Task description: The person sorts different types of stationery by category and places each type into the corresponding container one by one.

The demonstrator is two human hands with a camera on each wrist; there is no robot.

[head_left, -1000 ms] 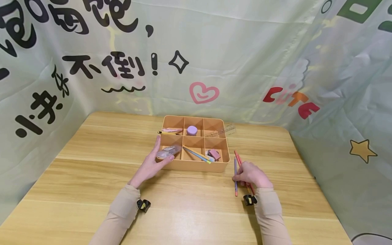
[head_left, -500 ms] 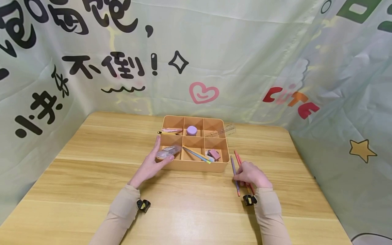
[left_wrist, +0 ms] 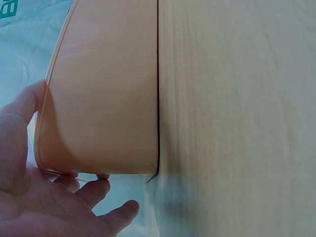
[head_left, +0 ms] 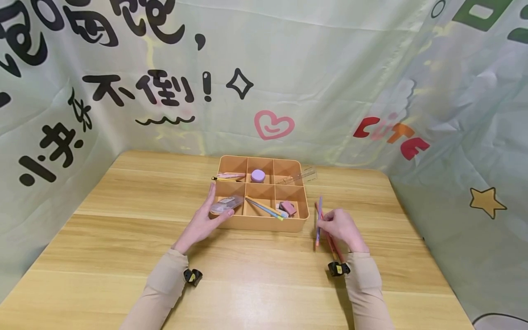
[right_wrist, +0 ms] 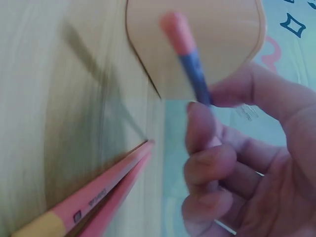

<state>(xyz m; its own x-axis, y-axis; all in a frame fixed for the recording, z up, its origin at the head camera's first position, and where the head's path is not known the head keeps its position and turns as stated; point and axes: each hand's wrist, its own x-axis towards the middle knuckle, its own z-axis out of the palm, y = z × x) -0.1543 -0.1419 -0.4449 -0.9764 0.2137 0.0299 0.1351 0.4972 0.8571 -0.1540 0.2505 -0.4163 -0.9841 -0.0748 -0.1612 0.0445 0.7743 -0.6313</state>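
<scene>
An orange compartmented organizer box (head_left: 257, 223) stands on the table. My left hand (head_left: 202, 223) rests at its front left corner, thumb on the rim and fairly straight fingers along the side wall (left_wrist: 103, 89). To the right of the box, my right hand (head_left: 340, 227) pinches a blue-purple pencil (right_wrist: 195, 76) between thumb and index finger, its pink end towards me and raised off the table. Beneath that hand lie pink-red pencils (right_wrist: 106, 190), partly hidden in the head view; one has a yellow section.
Inside the box are a clear plastic case (head_left: 227, 204), a purple round item (head_left: 258, 176), crossed pencils (head_left: 266, 208) and a pink eraser-like block (head_left: 288, 208). A clear ruler (head_left: 303, 174) juts over the right rim. Printed cloth (head_left: 321, 82) hangs behind the table.
The blue-purple pencil, lying beside the red ones earlier, has swung round and moved up and away from me in my right hand. My left hand stays at the box corner.
</scene>
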